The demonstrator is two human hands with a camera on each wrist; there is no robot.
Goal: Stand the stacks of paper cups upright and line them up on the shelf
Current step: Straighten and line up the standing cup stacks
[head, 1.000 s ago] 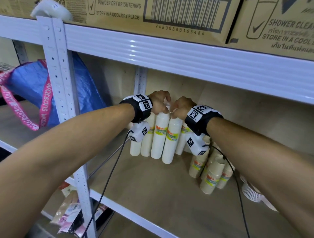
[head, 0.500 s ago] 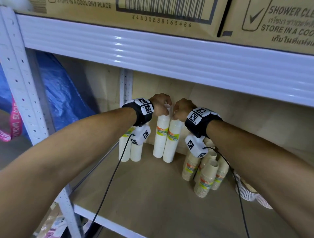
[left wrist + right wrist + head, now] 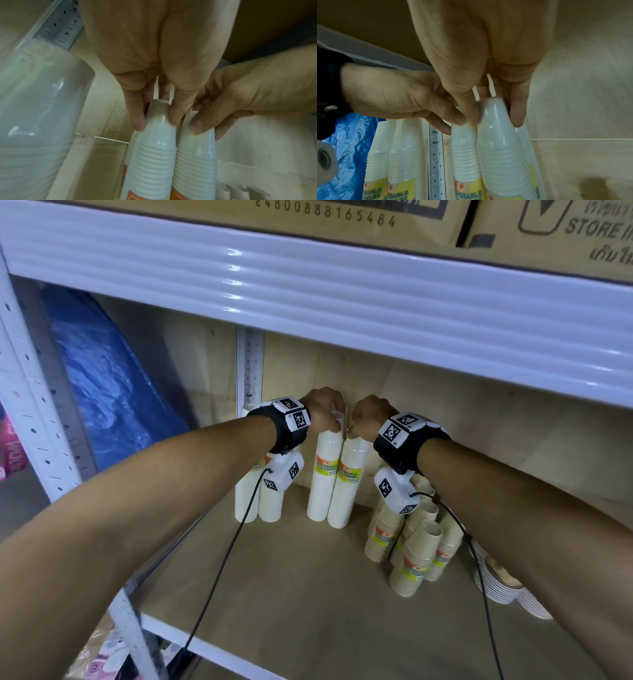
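Observation:
Two tall white paper cup stacks in clear wrap stand side by side at the back of the wooden shelf (image 3: 291,594). My left hand (image 3: 325,414) pinches the top of the left stack (image 3: 322,481). In the left wrist view, that hand (image 3: 156,117) has its thumb and fingers round the stack's tip (image 3: 154,148). My right hand (image 3: 368,421) pinches the top of the right stack (image 3: 346,487); the right wrist view shows this hand (image 3: 494,116) and stack (image 3: 501,155) close up. Two more white stacks (image 3: 260,501) stand upright to the left, partly hidden by my left wrist.
Several shorter brown cup stacks (image 3: 411,546) lean together on the right, beside piled paper plates (image 3: 496,587). A white upright post (image 3: 250,364) stands at the back, and a blue bag (image 3: 113,392) lies beyond the left post. The upper shelf beam (image 3: 342,299) hangs low overhead.
The two stacks I hold have come away from the two on the left and now stand straighter, with a gap between the pairs. My head has moved closer and to the right.

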